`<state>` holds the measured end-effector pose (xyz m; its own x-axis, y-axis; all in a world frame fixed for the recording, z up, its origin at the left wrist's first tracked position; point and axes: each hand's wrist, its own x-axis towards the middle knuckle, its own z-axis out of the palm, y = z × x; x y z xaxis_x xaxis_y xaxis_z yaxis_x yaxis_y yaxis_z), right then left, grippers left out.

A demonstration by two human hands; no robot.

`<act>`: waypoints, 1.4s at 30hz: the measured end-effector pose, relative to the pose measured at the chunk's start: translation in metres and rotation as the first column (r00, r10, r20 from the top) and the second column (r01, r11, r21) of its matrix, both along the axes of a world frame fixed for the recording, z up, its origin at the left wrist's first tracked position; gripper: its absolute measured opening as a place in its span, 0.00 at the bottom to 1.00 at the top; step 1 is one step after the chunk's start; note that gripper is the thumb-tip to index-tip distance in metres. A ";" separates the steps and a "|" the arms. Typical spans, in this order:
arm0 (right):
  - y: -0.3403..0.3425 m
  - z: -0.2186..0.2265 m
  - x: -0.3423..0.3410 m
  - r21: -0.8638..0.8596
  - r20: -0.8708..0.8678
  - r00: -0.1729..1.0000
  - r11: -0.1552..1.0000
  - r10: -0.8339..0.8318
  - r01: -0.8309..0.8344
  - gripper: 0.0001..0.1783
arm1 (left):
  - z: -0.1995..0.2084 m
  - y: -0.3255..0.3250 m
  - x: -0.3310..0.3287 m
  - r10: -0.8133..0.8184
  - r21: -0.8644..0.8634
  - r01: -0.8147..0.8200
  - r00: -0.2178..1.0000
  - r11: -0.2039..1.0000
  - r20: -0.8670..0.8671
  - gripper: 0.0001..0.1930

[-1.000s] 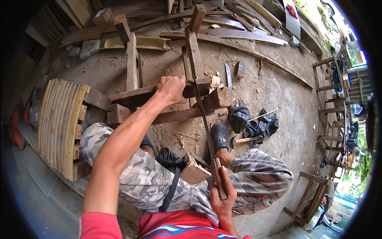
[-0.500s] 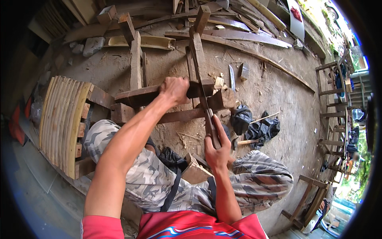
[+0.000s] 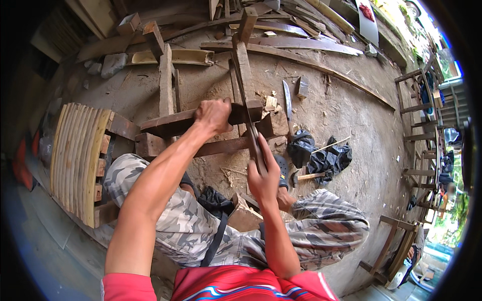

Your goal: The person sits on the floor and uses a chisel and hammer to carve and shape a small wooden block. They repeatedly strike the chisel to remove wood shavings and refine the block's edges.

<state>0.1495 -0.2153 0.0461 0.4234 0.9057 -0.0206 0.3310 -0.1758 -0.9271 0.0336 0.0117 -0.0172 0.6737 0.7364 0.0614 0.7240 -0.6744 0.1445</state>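
Observation:
My left hand [image 3: 213, 115] is closed over a dark wooden board [image 3: 170, 122], pressing it down on a low wooden frame. My right hand [image 3: 264, 180] wraps the handle of a handsaw [image 3: 247, 108]. Its long narrow blade points away from me and crosses the board close to its right end, just right of my left hand. Below the board runs a dark rail [image 3: 223, 147] of the frame. A squared wood block [image 3: 273, 125] sits beside the blade on the right. How deep the blade is in the board cannot be made out.
A machete [image 3: 287, 103] and wood chips lie right of the frame. Nearer are black plastic bags [image 3: 329, 160] and a hammer [image 3: 310, 176], beside my sandalled foot [image 3: 282, 170]. A slatted wooden piece [image 3: 80, 163] stands left. Planks [image 3: 311, 45] lie at the back; wooden frames [image 3: 419, 135] line the right.
My right hand and the saw have moved slightly forward across the board. My left hand keeps its hold on the board. The whole view has shifted a little, and my sandalled foot shows more.

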 end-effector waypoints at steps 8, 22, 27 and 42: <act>-0.133 0.042 -0.017 -0.038 -0.041 0.999 0.999 0.026 -0.028 0.38 | 0.003 0.001 0.004 0.034 -0.141 -0.052 0.991 0.989 -0.131 0.22; -0.115 0.039 -0.011 0.033 0.068 0.994 0.995 0.089 -0.092 0.39 | 0.007 0.004 0.007 0.067 -0.121 -0.083 0.989 0.989 -0.132 0.31; 0.010 -0.008 -0.001 0.142 0.068 0.997 0.989 0.031 -0.040 0.35 | -0.002 -0.004 0.001 0.007 0.059 -0.008 1.000 0.998 0.022 0.21; -0.154 0.013 -0.057 0.083 0.046 0.932 0.928 0.360 -0.362 0.40 | 0.014 0.009 0.001 0.101 -0.099 -0.114 0.987 0.989 -0.129 0.29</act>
<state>0.0924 -0.3694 0.0595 0.0669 0.9950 0.0737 0.3838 0.0425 -0.9224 0.0349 0.0212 -0.0029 0.5880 0.8028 -0.0993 0.8081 -0.5775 0.1163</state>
